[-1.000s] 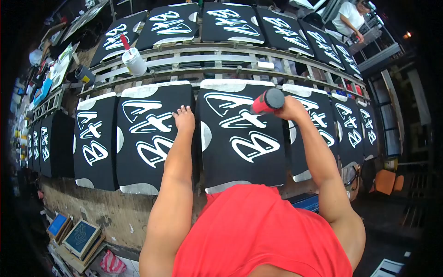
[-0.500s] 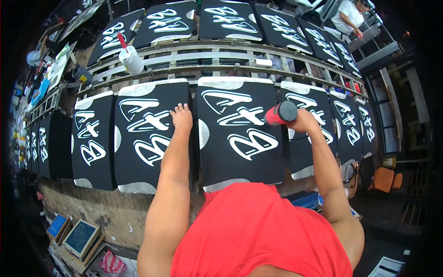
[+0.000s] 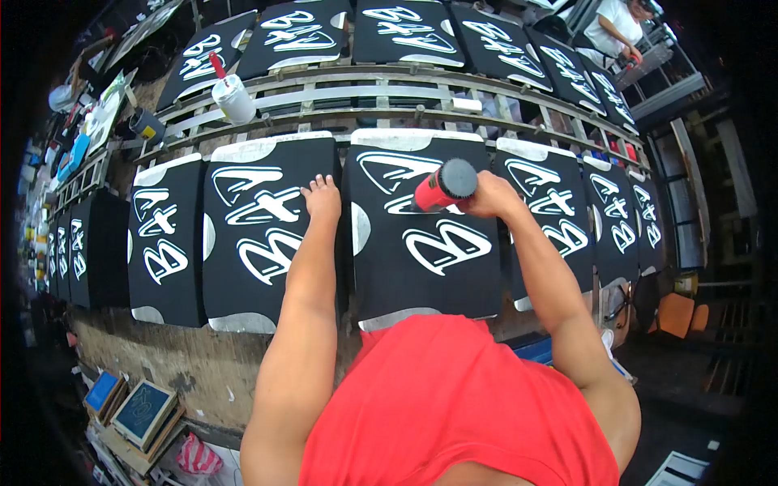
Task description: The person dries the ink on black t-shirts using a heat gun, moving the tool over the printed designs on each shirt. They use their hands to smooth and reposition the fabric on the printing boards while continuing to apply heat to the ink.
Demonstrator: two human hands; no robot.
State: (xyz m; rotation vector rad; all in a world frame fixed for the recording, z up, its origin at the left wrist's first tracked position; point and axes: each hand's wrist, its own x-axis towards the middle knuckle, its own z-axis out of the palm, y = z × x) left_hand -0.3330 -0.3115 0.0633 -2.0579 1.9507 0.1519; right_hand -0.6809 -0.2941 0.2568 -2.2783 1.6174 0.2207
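Note:
In my right hand is a red heat gun with a round black rear end, its body angled over a black printed fabric panel. Bold white lettering outlined in white runs down that panel, partly covered by the gun. My left hand rests flat, fingers a little apart, on the right edge of the neighbouring black printed panel. Each panel lies on a board whose pale ends show around the cloth.
Similar printed panels line the far side, beyond a slatted rack. A white tub with a red handle stands on it. Framed screens lie at lower left. Another person is at the upper right.
My right hand has carried the heat gun left, from the panel's right edge to over its middle lettering. My left hand stays on the same panel; the view has shifted slightly.

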